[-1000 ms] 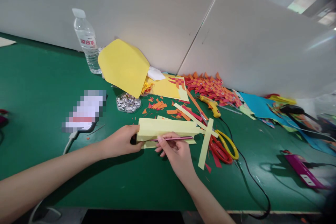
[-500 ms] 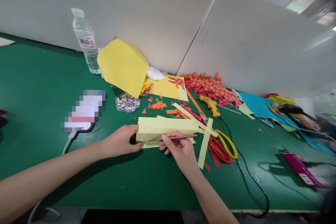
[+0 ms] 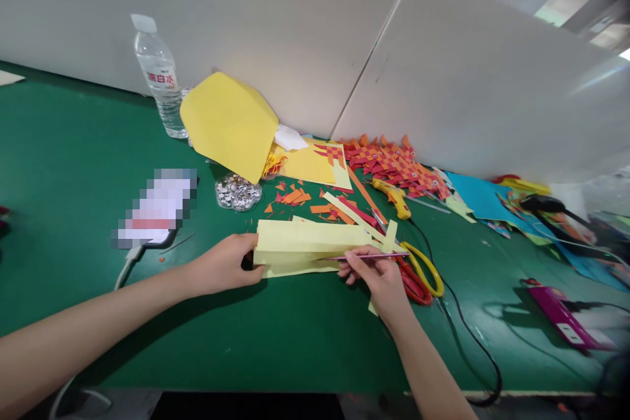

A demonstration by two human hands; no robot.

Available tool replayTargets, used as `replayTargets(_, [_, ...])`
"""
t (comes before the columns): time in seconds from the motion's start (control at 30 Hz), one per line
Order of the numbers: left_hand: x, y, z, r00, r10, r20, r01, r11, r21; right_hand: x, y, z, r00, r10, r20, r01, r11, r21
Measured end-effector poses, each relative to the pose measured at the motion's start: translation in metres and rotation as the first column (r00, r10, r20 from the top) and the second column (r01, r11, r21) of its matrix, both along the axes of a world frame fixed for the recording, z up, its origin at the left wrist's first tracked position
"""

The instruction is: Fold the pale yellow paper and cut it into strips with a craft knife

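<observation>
A pale yellow sheet of paper (image 3: 315,236), with a fold along its length, lies at the middle of the green table. My left hand (image 3: 230,267) is closed on its left end, thumb below and fingers partly hidden behind the paper. In my right hand (image 3: 377,275) is a slim purple pencil (image 3: 381,256), pinched between thumb and fingers. The pencil's tip points left over the paper's lower part; whether it touches I cannot tell. Just right of that hand are pale yellow strips (image 3: 390,235) and scissors with red and yellow handles (image 3: 427,269).
Orange and red scraps (image 3: 295,195) lie behind the paper, near a yellow glue gun (image 3: 396,197) and a pile of woven paper fish (image 3: 394,161). A case of googly eyes (image 3: 239,193), a phone (image 3: 162,203) and a water bottle (image 3: 160,79) stand left. A purple power strip (image 3: 566,318) lies right.
My right hand has moved right along the paper with the pencil, now covering part of the crossing strip. My left hand keeps its hold on the paper's left end.
</observation>
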State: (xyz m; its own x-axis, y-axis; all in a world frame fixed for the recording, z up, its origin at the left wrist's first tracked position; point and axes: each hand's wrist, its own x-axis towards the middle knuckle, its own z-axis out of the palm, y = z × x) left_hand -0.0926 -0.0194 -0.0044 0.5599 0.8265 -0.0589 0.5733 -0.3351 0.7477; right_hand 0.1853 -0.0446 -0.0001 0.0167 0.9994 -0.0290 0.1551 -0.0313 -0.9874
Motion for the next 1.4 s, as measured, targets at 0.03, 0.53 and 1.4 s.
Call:
replayTargets(0.03, [0.000,0.000,0.000,1.000,0.000,0.000,0.000,1.000,0.001,0.005,0.001,0.000,1.000,-0.005,0.000,0.005,1.000,0.004])
replayTargets(0.53, [0.000,-0.001,0.001,1.000,0.009,0.000,-0.009,1.000,0.007,0.053,0.006,0.006,0.988,-0.147,0.050,0.146,0.989,0.018])
replayTargets(1.4, [-0.001,0.000,-0.003,1.000,0.013,0.001,-0.013,1.000,0.010,-0.032,-0.033,0.034,0.989,-0.103,0.110,0.061,0.940,0.337])
